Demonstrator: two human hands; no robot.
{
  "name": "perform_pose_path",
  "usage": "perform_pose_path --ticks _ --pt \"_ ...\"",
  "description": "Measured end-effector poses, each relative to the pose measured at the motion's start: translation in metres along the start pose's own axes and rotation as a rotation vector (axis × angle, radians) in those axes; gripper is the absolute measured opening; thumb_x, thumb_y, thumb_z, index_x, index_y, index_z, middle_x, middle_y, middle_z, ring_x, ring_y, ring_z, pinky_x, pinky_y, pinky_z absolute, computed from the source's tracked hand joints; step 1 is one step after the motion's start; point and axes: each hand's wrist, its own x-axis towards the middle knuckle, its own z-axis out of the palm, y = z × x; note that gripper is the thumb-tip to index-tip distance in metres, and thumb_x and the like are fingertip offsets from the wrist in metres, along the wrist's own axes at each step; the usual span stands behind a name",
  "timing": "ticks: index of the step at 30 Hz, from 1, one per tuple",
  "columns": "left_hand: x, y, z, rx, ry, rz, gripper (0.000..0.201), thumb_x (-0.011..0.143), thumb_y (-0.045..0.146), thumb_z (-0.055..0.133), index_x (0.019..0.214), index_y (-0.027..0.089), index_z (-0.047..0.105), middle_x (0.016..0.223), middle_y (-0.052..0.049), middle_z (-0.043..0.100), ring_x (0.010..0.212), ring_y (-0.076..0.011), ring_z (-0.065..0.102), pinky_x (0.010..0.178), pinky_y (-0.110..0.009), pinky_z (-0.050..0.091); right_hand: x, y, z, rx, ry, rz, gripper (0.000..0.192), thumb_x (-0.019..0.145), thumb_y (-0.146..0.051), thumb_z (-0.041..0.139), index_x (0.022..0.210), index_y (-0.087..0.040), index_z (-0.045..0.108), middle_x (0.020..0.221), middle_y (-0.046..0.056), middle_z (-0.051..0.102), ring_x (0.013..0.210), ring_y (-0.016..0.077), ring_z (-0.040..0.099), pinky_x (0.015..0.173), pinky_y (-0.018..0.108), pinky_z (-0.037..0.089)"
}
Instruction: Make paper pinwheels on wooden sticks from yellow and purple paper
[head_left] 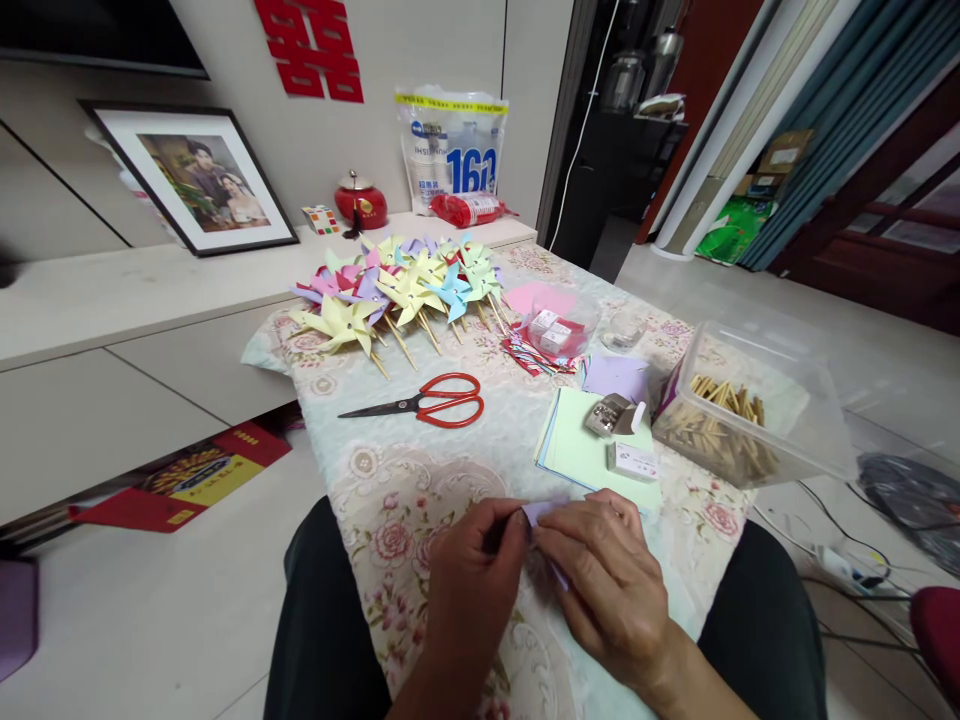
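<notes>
**Two hands pinch a lilac paper at the near edge of a flowered table**

A low table [450,470] under a pale cloth printed with roses stands on a light floor, pushed up against a long pale cabinet [112,290]. On the cabinet lean one framed photograph [199,180], one red lidded jar [361,203], one small colour cube [321,219] and one white plastic bag with blue print [450,145]; a red paper-cut character [311,45] hangs on the wall above. Teal curtains [832,110] close off the right side of the room, and cables lie on the floor there.

The left hand [472,580] and the right hand [607,580] meet over the near edge of the table, above the person's dark-trousered knees. Both are curled nearly closed, fingertips together, pinching a small lilac paper piece [538,512] between them; most of the paper is hidden by the fingers, so its shape cannot be told.

Beyond the hands lies one pair of red-handled scissors [435,400], blades shut, pointing left. To the right lies one stack of pastel paper sheets [592,450], green on top, with one small white box [632,461] and one shiny packet [609,413] resting on it. One clear plastic tub [757,410] holds a heap of wooden sticks, too many to count. A smaller clear bowl [559,325] holds two small boxes. At the far end lies a pile of finished paper pinwheels [397,285], yellow, pink, blue, green and purple, overlapping so closely that I cannot count them.
</notes>
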Motion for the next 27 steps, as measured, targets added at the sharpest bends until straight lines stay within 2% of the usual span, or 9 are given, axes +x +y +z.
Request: perform_pose_path --ticks 5,8,12,15,17,19,22,27 --pt "0.000 -0.002 0.002 -0.285 -0.021 -0.249 0.016 0.080 0.031 0.066 0.079 0.018 0.074 0.072 -0.001 0.071 0.068 -0.0157 0.062 0.063 -0.024 0.050 -0.002 -0.004 0.004 0.009 -0.030 -0.035 0.027 0.089 -0.005 0.054 0.113 -0.013 0.065 0.102 0.012 0.074 0.097 0.0260 0.068 0.092 0.047 0.043" --pt "0.000 -0.003 0.002 -0.455 -0.044 -0.350 0.017 0.081 0.033 0.066 0.078 0.017 0.072 0.072 -0.002 0.069 0.067 -0.0144 0.060 0.061 -0.023 0.049 -0.004 -0.004 0.004 -0.007 -0.074 -0.033 0.023 0.093 -0.018 0.058 0.114 -0.011 0.066 0.106 0.014 0.074 0.102 0.0296 0.065 0.096 0.050 0.038" --pt "-0.001 -0.002 0.001 -0.543 -0.054 -0.350 0.020 0.083 0.035 0.065 0.072 0.018 0.069 0.070 -0.002 0.067 0.065 -0.0140 0.059 0.058 -0.023 0.049 -0.008 -0.002 0.003 -0.015 -0.130 -0.061 0.039 0.099 -0.037 0.053 0.122 -0.008 0.062 0.110 0.017 0.072 0.107 0.0339 0.062 0.094 0.053 0.037" --pt "0.000 -0.002 -0.002 -0.526 -0.073 -0.316 0.018 0.084 0.034 0.065 0.077 0.019 0.072 0.076 -0.003 0.070 0.073 -0.0165 0.064 0.068 -0.026 0.054 -0.008 -0.001 0.000 0.000 -0.154 -0.065 0.040 0.101 -0.038 0.046 0.125 -0.009 0.060 0.113 0.017 0.071 0.108 0.0337 0.060 0.091 0.052 0.038" --pt "0.000 -0.003 -0.004 -0.500 -0.120 -0.305 0.016 0.083 0.032 0.066 0.087 0.019 0.075 0.083 -0.003 0.074 0.080 -0.0184 0.068 0.076 -0.029 0.056 -0.006 -0.001 -0.002 0.046 -0.151 -0.033 0.033 0.102 -0.031 0.046 0.123 -0.011 0.061 0.113 0.016 0.071 0.108 0.0316 0.061 0.090 0.049 0.040" --pt "0.001 -0.006 -0.007 -0.391 -0.159 -0.262 0.019 0.084 0.030 0.065 0.096 0.019 0.076 0.090 -0.004 0.076 0.085 -0.0199 0.070 0.080 -0.032 0.056 -0.003 0.000 -0.003 0.105 -0.110 0.029 0.023 0.099 -0.019 0.048 0.116 -0.013 0.063 0.109 0.013 0.071 0.104 0.0280 0.061 0.088 0.046 0.043" --pt "0.002 -0.008 -0.012 -0.086 -0.116 -0.094 0.027 0.088 0.027 0.058 0.109 0.020 0.073 0.096 -0.005 0.078 0.088 -0.0213 0.072 0.082 -0.035 0.057 0.001 0.003 -0.003 0.132 -0.040 0.153 0.022 0.095 -0.007 0.052 0.110 -0.017 0.064 0.102 0.010 0.070 0.096 0.0238 0.062 0.084 0.041 0.046" --pt "0.001 -0.016 -0.015 0.346 -0.054 0.291 0.036 0.095 0.019 0.047 0.129 0.018 0.059 0.097 -0.005 0.078 0.085 -0.0186 0.074 0.077 -0.032 0.059 0.006 0.012 0.001 0.144 -0.120 0.259 0.020 0.096 -0.015 0.059 0.115 -0.020 0.063 0.100 0.007 0.070 0.091 0.0230 0.062 0.077 0.039 0.048"
